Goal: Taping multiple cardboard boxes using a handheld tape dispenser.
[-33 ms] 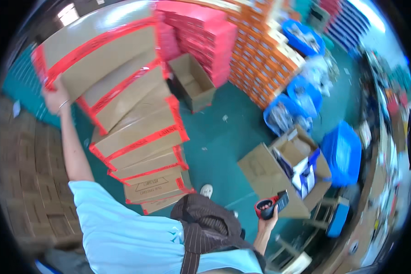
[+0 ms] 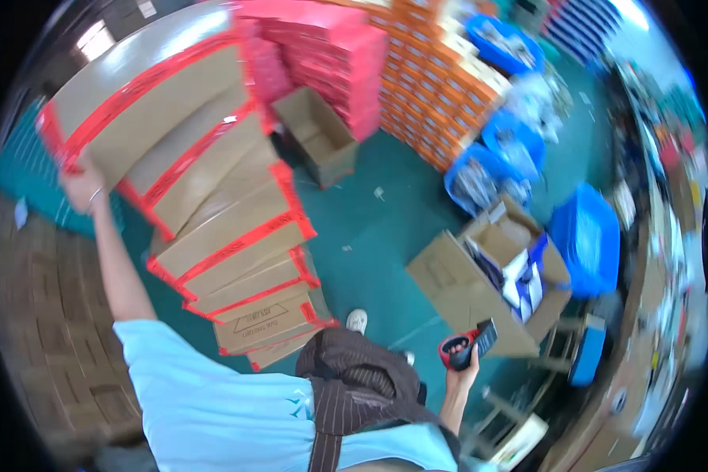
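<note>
My left hand [image 2: 81,185] reaches out to the far left, its fingers closed at the red-taped lower corner of the top cardboard box [image 2: 161,94]. That box tops a leaning stack of brown cartons [image 2: 236,244], all sealed along their edges with red printed tape. At the lower right, my right hand [image 2: 464,370] is wrapped around a red-and-black tape dispenser [image 2: 458,350], which has a ring-shaped red part and a dark flat piece at its end. The dispenser is apart from the stack, beside an opened carton [image 2: 468,291].
Behind the stack stand an open-topped carton [image 2: 315,134], pink boxes [image 2: 322,47] and orange boxes [image 2: 425,94]. Blue tubs [image 2: 480,177] with clear bags, stacked blue baskets [image 2: 586,240] and a small blue-topped stool [image 2: 586,350] are to the right. More cartons [image 2: 63,315] line the left.
My view has swung a little, so most of the scene sits further left. My left hand stays at the top box's corner; the right still holds the tape dispenser.
</note>
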